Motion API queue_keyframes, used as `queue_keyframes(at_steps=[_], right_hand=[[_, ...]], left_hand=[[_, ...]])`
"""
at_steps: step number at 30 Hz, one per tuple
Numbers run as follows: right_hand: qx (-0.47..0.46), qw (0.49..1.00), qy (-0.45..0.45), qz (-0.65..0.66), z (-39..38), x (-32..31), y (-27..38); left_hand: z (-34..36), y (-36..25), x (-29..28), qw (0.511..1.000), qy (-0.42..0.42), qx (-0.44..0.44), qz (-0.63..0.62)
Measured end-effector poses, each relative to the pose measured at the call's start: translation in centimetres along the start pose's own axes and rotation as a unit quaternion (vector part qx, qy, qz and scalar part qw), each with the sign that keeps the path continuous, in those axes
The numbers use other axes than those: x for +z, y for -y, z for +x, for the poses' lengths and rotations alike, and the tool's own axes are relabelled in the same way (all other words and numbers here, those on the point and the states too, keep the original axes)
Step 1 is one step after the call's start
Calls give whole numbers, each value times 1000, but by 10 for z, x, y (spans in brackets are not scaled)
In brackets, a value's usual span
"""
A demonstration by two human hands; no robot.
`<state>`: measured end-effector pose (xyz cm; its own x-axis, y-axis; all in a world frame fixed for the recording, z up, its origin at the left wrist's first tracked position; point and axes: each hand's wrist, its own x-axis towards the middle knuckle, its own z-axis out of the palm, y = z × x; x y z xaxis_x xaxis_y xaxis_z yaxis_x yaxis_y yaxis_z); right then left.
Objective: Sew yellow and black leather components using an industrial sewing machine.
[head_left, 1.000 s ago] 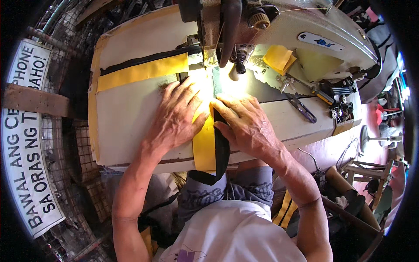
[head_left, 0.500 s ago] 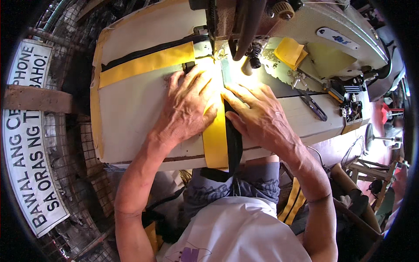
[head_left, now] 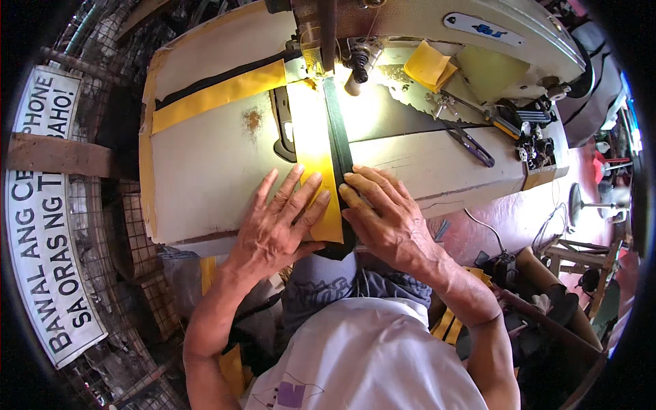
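A long yellow strip (head_left: 316,154) runs from under the sewing machine's (head_left: 403,27) lit needle area toward me. Along its right side lies a black strip (head_left: 339,147), its near end hanging at the table's front edge. My left hand (head_left: 277,219) is open, fingers spread, with its fingertips on the left part of the yellow strip. My right hand (head_left: 389,212) has its fingers stretched close together, fingertips resting on the black strip; its thumb is mostly hidden. Beyond the needle, another yellow strip (head_left: 219,101) with a black edging extends left across the table.
Right of the needle lie folded yellow pieces (head_left: 429,65), thread snips (head_left: 470,143), a screwdriver (head_left: 506,127) and small metal parts (head_left: 536,152). A dark metal plate (head_left: 282,123) is set in the tabletop. Wire mesh and a sign (head_left: 55,273) stand at left, a fan (head_left: 577,205) at right.
Both hands have drawn back from beside the needle toward the table's front edge, uncovering the strips there. My left fingers have spread. The view has shifted slightly, so the machine appears farther left.
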<state>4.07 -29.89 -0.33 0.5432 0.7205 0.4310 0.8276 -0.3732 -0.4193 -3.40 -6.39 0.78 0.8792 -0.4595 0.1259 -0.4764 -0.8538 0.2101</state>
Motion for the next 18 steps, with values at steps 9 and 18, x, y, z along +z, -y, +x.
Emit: queue_keyframes(at_steps=[9,18], right_hand=[[-6,998,-67,23,-7,17,-4],[-12,997,-80,4,-7,18,-4]], left_hand=[[-4,3,15,998,-65,-2,9],[-3,2,18,997,-78,-1,27]])
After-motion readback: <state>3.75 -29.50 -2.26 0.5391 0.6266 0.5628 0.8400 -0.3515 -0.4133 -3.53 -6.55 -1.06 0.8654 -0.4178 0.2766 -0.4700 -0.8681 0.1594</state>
